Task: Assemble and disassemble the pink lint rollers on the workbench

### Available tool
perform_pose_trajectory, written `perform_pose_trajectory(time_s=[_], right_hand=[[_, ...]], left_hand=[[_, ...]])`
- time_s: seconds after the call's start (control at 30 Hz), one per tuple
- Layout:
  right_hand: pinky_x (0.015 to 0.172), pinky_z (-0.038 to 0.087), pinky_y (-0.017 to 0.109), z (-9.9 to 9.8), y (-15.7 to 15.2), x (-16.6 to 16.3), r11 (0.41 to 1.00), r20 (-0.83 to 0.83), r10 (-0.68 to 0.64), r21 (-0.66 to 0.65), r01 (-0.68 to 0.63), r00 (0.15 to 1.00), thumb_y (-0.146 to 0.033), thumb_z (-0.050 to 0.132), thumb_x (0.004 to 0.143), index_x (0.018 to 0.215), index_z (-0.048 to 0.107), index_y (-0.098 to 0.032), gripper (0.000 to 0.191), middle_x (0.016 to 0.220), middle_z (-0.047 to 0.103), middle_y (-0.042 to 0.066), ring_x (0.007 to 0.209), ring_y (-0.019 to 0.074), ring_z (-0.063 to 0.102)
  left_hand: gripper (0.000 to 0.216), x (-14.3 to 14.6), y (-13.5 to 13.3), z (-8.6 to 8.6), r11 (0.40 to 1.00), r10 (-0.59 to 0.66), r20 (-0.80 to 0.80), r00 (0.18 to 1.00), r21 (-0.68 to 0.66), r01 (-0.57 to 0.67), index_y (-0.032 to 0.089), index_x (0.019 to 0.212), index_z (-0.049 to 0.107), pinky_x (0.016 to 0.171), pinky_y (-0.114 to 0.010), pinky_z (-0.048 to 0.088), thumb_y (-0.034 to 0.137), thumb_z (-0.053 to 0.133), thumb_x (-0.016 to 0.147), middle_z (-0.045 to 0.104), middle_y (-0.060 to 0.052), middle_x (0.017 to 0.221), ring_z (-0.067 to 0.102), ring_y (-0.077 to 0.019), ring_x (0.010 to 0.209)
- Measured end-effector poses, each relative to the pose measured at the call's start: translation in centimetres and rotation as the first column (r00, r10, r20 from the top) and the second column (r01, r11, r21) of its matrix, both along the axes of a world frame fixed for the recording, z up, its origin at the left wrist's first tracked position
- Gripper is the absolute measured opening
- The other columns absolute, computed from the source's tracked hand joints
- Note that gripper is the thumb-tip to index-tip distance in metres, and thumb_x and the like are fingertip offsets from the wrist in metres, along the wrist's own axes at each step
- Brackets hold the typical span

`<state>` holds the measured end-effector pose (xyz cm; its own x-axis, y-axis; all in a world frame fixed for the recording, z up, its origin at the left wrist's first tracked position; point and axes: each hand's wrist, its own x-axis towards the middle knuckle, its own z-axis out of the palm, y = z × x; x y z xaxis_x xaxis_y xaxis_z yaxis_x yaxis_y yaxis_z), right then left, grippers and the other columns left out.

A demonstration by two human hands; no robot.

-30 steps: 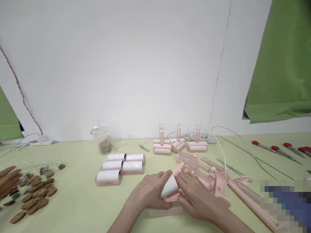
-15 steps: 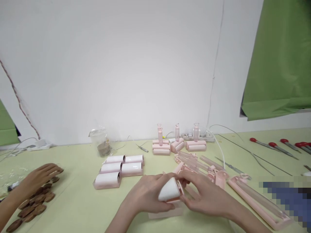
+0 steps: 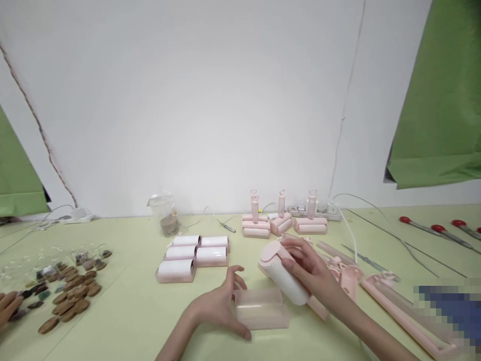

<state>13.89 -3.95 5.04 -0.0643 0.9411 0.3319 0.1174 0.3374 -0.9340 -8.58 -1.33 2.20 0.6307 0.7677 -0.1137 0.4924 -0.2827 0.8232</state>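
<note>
My right hand (image 3: 306, 265) grips a lint roller head (image 3: 287, 281), a white paper roll in a pale pink holder with a rounded end. It is tilted above the table. My left hand (image 3: 221, 303) is around the left end of a clear pinkish cover (image 3: 261, 308) lying on the table, its thumb and fingers spread apart. Whether the fingertips touch the cover, I cannot tell. Beyond my left hand, several white rolls (image 3: 176, 268) sit in similar clear covers. Right of my right hand lie pink plastic handle parts (image 3: 349, 278), partly hidden by that hand.
Several pink rollers with upright handles (image 3: 311, 225) stand near the wall. Brown oval pieces (image 3: 75, 296) and small stones lie left, near another person's hand (image 3: 9, 306). A long pink frame (image 3: 409, 316), red-ended tools (image 3: 419, 225), cables and a plastic cup (image 3: 167, 218) are around.
My hands have moved apart. The roller head, earlier between both hands, is now in my right hand alone; my left hand is down by the cover. The other person's hand has moved left.
</note>
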Motion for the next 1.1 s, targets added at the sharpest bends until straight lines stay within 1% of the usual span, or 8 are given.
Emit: perform_pose_trajectory(time_s=[0.13, 0.27, 0.43, 0.6, 0.7, 0.77, 0.87, 1.1], right_hand=[[0.076, 0.045, 0.030, 0.3, -0.6, -0.8, 0.991, 0.446, 0.070, 0.070, -0.113, 0.892, -0.039, 0.054, 0.077, 0.099, 0.056, -0.025, 0.026, 0.098, 0.061, 0.004, 0.090, 0.0199, 0.056], [0.070, 0.043, 0.030, -0.6, -1.2, -2.0, 0.978, 0.731, 0.042, 0.110, -0.178, 0.681, -0.029, 0.052, 0.079, 0.094, 0.059, -0.024, 0.018, 0.087, 0.063, 0.003, 0.082, 0.0196, 0.056], [0.074, 0.044, 0.031, -2.1, -1.5, -2.3, 0.970, 0.789, 0.013, 0.139, -0.199, 0.614, -0.027, 0.050, 0.080, 0.090, 0.056, -0.023, 0.013, 0.101, 0.052, 0.006, 0.092, 0.0193, 0.052], [0.082, 0.042, 0.033, -1.6, -1.7, -1.0, 0.977, 0.722, 0.056, 0.101, -0.186, 0.689, -0.037, 0.044, 0.083, 0.110, 0.049, -0.027, 0.030, 0.112, 0.049, 0.006, 0.102, 0.0196, 0.049], [0.080, 0.043, 0.031, -0.7, -0.2, 0.4, 0.987, 0.691, -0.053, 0.146, -0.067, 0.721, -0.037, 0.038, 0.085, 0.112, 0.048, -0.023, 0.031, 0.107, 0.056, 0.006, 0.097, 0.0188, 0.052], [0.077, 0.044, 0.030, 0.2, 1.6, 1.8, 0.979, 0.750, -0.195, 0.189, 0.079, 0.632, -0.030, 0.032, 0.088, 0.108, 0.050, -0.021, 0.028, 0.105, 0.058, 0.005, 0.093, 0.0176, 0.054], [0.073, 0.043, 0.032, 1.5, 4.9, 4.1, 0.951, 0.892, -0.277, 0.200, 0.236, 0.358, -0.015, 0.031, 0.086, 0.098, 0.056, -0.018, 0.028, 0.103, 0.059, 0.007, 0.091, 0.0201, 0.055], [0.071, 0.048, 0.035, 0.0, 9.7, 6.9, 0.958, 0.986, -0.050, 0.002, 0.288, 0.160, -0.028, 0.049, 0.084, 0.098, 0.055, -0.014, 0.021, 0.097, 0.059, 0.004, 0.081, 0.0155, 0.058]], left_hand=[[0.077, 1.1, -0.2, -3.0, 0.996, 0.012, 0.324, 0.946, -0.088, 0.017, 0.026, 0.113, 0.018, 0.081, -0.031, 0.041, 0.019, 0.069, 0.057, 0.049, -0.003, 0.106, 0.050, -0.0177, 0.097], [0.058, 2.5, -0.5, -3.7, 0.996, -0.005, 0.394, 0.919, -0.079, 0.040, 0.021, 0.102, 0.035, 0.081, -0.030, 0.039, 0.018, 0.070, 0.057, 0.050, -0.002, 0.102, 0.048, -0.0177, 0.097], [0.051, 2.2, -0.4, -3.5, 0.995, -0.017, 0.437, 0.899, -0.078, 0.057, 0.019, 0.099, 0.040, 0.078, -0.028, 0.040, 0.018, 0.069, 0.057, 0.050, 0.000, 0.099, 0.049, -0.0158, 0.092], [0.053, 2.1, -0.4, -3.9, 0.997, 0.007, 0.389, 0.921, -0.071, 0.022, 0.020, 0.099, 0.039, 0.076, -0.027, 0.039, 0.019, 0.070, 0.056, 0.049, -0.001, 0.098, 0.048, -0.0168, 0.093], [0.054, 2.0, -0.5, -4.0, 0.998, 0.005, 0.348, 0.937, -0.056, 0.015, 0.021, 0.101, 0.038, 0.075, -0.026, 0.038, 0.019, 0.068, 0.056, 0.048, 0.000, 0.097, 0.047, -0.0163, 0.090], [0.055, 1.8, -0.5, -3.8, 0.999, -0.016, 0.311, 0.950, -0.038, 0.029, 0.021, 0.102, 0.038, 0.075, -0.025, 0.038, 0.017, 0.068, 0.055, 0.048, 0.000, 0.096, 0.047, -0.0160, 0.089], [0.056, 1.6, -0.4, -3.5, 0.998, -0.055, 0.259, 0.964, -0.011, 0.059, 0.021, 0.101, 0.041, 0.076, -0.025, 0.037, 0.018, 0.069, 0.052, 0.047, 0.001, 0.096, 0.046, -0.0160, 0.088], [0.057, 1.4, -0.2, -3.9, 0.998, -0.038, 0.219, 0.975, -0.035, 0.046, 0.022, 0.101, 0.043, 0.073, -0.024, 0.037, 0.022, 0.070, 0.051, 0.050, 0.002, 0.093, 0.047, -0.0169, 0.086]])
